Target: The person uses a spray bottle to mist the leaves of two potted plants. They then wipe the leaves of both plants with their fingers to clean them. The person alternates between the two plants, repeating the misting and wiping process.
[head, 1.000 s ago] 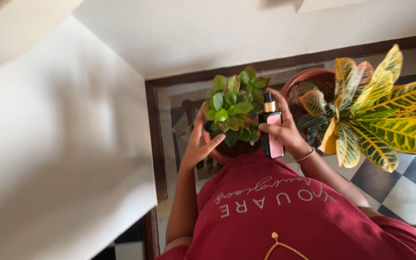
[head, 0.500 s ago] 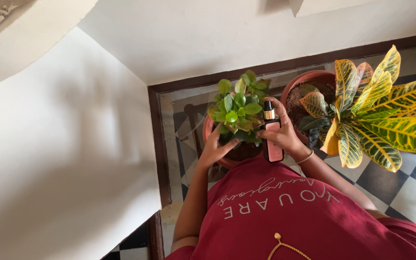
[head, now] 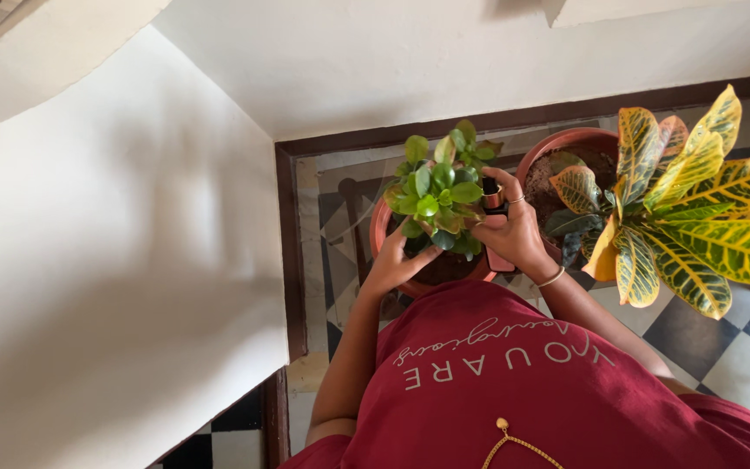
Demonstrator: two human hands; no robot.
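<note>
The right hand (head: 514,230) is wrapped around a small pink spray bottle (head: 496,227), fingers curled over its body and a ring showing on one finger; a thin bracelet (head: 552,279) sits at the wrist. The left hand (head: 397,265) is cupped against the near rim of a terracotta pot (head: 381,227), fingers half spread and pressing on the pot's edge under the foliage.

Counted: one spray bottle, two terracotta pots, two plants, two hands. The bottle is held just beside the small green-leaved plant (head: 438,193), at that plant's right edge and above the rim of its pot. Its long axis runs roughly up and down in the view, with the dark cap and gold collar pointing away from the person's body toward the wall, and the pink base toward the red shirt (head: 514,391). Most of the bottle is hidden by the fingers and leaves, so which way its nozzle faces cannot be told.

The second terracotta pot (head: 566,143) stands just beside the first, to the right, carrying a croton (head: 687,208) with broad yellow-and-green striped leaves. Both pots stand on a checkered black-and-white floor (head: 740,339), near a white wall (head: 444,61) with a dark skirting strip.
</note>
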